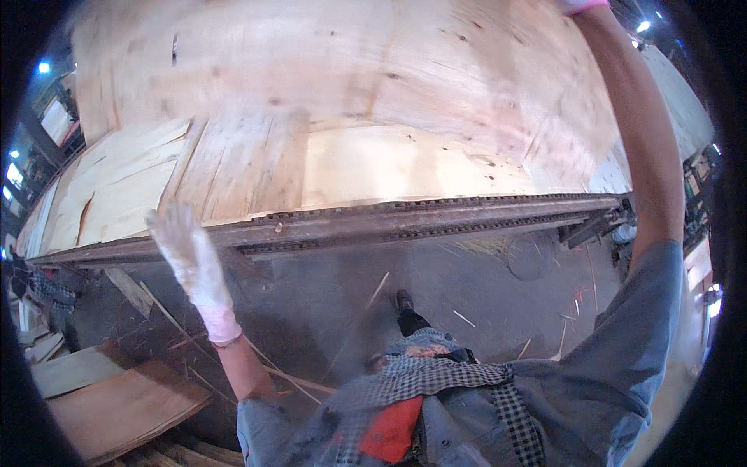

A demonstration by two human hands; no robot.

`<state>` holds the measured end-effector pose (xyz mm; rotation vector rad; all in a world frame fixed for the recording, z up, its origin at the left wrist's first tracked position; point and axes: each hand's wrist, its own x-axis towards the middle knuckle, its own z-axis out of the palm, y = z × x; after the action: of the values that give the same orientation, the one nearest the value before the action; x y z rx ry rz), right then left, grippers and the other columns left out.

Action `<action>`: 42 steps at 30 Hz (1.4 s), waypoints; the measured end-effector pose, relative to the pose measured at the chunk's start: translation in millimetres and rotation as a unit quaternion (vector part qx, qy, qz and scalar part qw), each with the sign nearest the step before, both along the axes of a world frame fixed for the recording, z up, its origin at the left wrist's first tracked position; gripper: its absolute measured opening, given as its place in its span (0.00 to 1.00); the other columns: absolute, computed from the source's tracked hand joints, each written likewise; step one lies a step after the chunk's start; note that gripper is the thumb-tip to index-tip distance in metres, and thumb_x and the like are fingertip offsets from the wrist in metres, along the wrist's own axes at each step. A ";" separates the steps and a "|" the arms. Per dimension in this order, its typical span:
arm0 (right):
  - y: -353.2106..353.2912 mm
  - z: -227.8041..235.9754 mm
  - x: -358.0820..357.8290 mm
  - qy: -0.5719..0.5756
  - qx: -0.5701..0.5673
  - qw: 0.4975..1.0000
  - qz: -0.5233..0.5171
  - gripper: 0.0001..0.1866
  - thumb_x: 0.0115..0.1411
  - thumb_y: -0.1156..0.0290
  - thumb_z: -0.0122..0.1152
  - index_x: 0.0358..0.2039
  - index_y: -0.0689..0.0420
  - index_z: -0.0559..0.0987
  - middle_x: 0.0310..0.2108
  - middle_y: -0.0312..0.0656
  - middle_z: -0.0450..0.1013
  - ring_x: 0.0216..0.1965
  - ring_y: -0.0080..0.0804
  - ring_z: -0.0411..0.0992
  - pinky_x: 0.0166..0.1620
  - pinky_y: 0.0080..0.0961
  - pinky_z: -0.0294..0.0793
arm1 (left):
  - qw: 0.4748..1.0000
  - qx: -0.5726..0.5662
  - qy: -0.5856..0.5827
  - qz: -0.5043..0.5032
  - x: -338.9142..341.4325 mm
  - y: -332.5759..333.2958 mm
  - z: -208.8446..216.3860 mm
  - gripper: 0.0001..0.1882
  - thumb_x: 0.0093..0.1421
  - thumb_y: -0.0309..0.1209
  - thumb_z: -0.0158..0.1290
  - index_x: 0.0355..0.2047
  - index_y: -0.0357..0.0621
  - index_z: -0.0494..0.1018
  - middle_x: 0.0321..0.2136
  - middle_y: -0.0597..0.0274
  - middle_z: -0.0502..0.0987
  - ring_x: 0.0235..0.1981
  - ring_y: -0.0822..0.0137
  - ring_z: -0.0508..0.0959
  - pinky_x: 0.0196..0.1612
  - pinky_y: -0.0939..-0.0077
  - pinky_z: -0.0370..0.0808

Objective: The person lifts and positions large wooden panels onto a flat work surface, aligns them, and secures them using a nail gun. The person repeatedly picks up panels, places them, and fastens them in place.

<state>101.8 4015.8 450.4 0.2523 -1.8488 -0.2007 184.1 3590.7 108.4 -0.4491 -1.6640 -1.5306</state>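
My left hand (187, 253), in a white glove with a pink cuff, is held up with its fingers apart. Nothing is in it, and it is close to the front edge of a metal-edged bench (311, 233). My right arm reaches far forward; only the cuff of my right hand's glove (582, 6) shows at the top edge, so its fingers are hidden. Beside that arm, a large pale wood veneer sheet (334, 70), blurred by motion, spreads across the far side. Under its near edge lie more veneer sheets (389, 167) on the bench, some split or overlapping.
Stacked wood sheets (128, 409) lie low at the left. Thin wood strips (463, 317) and offcuts (128, 292) are scattered over the dark floor (327, 296). A chain-like strip runs along the bench edge. Another person's checked clothing (53, 289) shows at the far left.
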 end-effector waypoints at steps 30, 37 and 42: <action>306.0 -709.0 -193.1 -0.658 -0.676 0.324 0.068 0.07 0.64 0.66 0.60 0.34 0.54 0.82 0.21 0.36 0.74 0.16 0.30 0.70 0.20 0.27 0.69 | 0.627 0.577 -0.500 -0.156 -40.2 344.9 -379.0 0.28 0.72 0.42 0.48 0.69 0.50 0.59 0.68 0.55 0.62 0.65 0.55 0.67 0.64 0.45 0.69; 164.6 -698.6 -34.4 -0.638 -0.692 0.331 0.067 0.26 0.59 0.68 0.69 0.56 0.65 0.77 0.42 0.42 0.80 0.42 0.31 0.78 0.47 0.30 0.77 | 0.854 0.046 -0.516 -0.053 -80.4 180.6 -371.1 0.32 0.70 0.54 0.48 0.69 0.57 0.62 0.64 0.60 0.68 0.63 0.53 0.69 0.64 0.49 0.70; 66.2 -664.2 -25.4 -0.514 -0.841 0.156 0.068 0.19 0.61 0.70 0.71 0.51 0.64 0.81 0.45 0.39 0.80 0.43 0.26 0.75 0.48 0.28 0.74 | 0.761 0.281 -0.567 -0.141 -109.4 122.1 -344.2 0.29 0.69 0.53 0.50 0.66 0.58 0.65 0.59 0.65 0.72 0.56 0.60 0.74 0.53 0.59 0.75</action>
<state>76.4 4082.0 -213.8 -1.4027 -1.8122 2.7553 74.7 3712.8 -235.8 0.7714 -1.8046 -2.7075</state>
